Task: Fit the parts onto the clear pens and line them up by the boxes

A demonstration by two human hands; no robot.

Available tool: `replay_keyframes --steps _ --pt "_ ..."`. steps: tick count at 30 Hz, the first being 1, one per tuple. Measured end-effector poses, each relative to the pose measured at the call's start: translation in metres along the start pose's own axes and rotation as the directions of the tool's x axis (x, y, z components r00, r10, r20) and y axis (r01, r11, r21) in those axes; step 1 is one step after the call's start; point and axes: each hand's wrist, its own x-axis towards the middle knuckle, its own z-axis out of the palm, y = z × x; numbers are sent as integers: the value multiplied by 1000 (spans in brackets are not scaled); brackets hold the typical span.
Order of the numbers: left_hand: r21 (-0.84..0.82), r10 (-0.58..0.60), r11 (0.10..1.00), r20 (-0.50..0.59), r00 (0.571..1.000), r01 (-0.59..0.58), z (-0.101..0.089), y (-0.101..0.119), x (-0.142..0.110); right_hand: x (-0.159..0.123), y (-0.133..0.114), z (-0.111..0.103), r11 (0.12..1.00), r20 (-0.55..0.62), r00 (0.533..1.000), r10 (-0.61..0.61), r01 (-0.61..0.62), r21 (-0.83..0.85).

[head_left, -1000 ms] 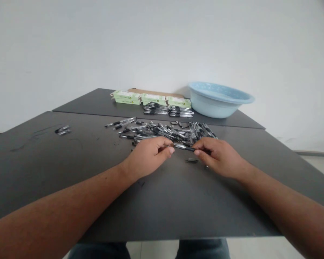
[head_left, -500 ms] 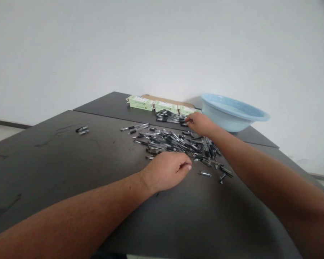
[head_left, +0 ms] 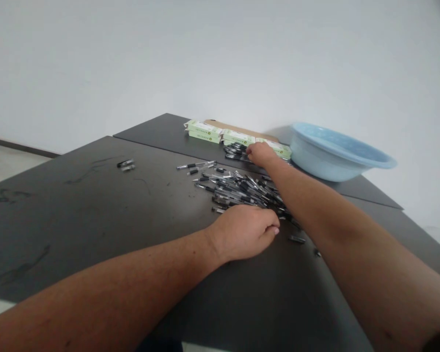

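Note:
My left hand (head_left: 247,232) is closed, resting low over the near edge of a loose pile of black-and-clear pen parts (head_left: 238,188). Whatever its curled fingers hold, if anything, is hidden. Farther back, my right hand (head_left: 263,154) reaches across the pile with fingers pinched together. Its fingertips touch the right end of a small stack of pens (head_left: 235,150), and I cannot make out what is between them. That stack lies in front of pale green boxes (head_left: 238,137). My right forearm covers the right part of the loose pile.
A light blue basin (head_left: 328,159) stands at the back right against the wall. Behind the boxes lies a brown cardboard piece (head_left: 242,129). Two small pen pieces (head_left: 126,165) lie apart on the left of the dark table (head_left: 77,210). A seam crosses the tabletop.
The view has shifted, so the scene sits farther right. My right hand has moved left over the back pen stack. My left hand stays closed beside the pile.

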Motion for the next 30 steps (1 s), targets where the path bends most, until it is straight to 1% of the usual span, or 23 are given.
replay_keyframes --steps 3,6,8,10,11,13,15,17,20,23,25,27,30 --pt "1 6 1000 -3 1000 -6 0 -1 0 -16 5 -9 999 -106 994 32 -30 18" --pt "5 28 1000 -6 1000 -28 0 -1 0 -45 13 -28 999 -189 982 22 -14 46" --pt "14 42 999 -3 999 -42 0 -2 0 -74 20 -41 998 -238 971 12 3 62" --pt "18 57 998 11 998 -57 1 -2 0 -108 29 -54 997 -283 959 16 6 80" --pt "14 64 998 19 998 -65 1 -3 0 -126 33 -59 992 -319 947 15 25 122" --pt "3 86 996 30 996 -87 2 -4 0 -164 40 -67 983 -372 927 49 22 184" --pt "-10 89 996 29 996 -88 2 -5 0 -198 45 -72 970 -351 932 86 2 243" --pt "-27 71 997 42 997 -70 1 -5 0 -226 49 -72 956 -318 939 129 -32 292" --pt "-38 49 998 58 997 -47 0 -6 0 -254 52 -61 948 -294 945 140 -42 315" --pt "-34 25 999 51 998 -23 -2 -8 1 -267 57 -44 962 -254 964 85 -13 272" --pt "-24 25 999 54 998 -24 -3 -9 1 -271 62 -37 976 -189 982 20 22 218" --pt "-9 30 1000 51 998 -30 -4 -11 1 -273 66 -35 983 -92 995 -28 44 179" --pt "32 31 999 56 998 -33 -5 -11 1 -274 69 -40 987 40 998 -39 32 158"
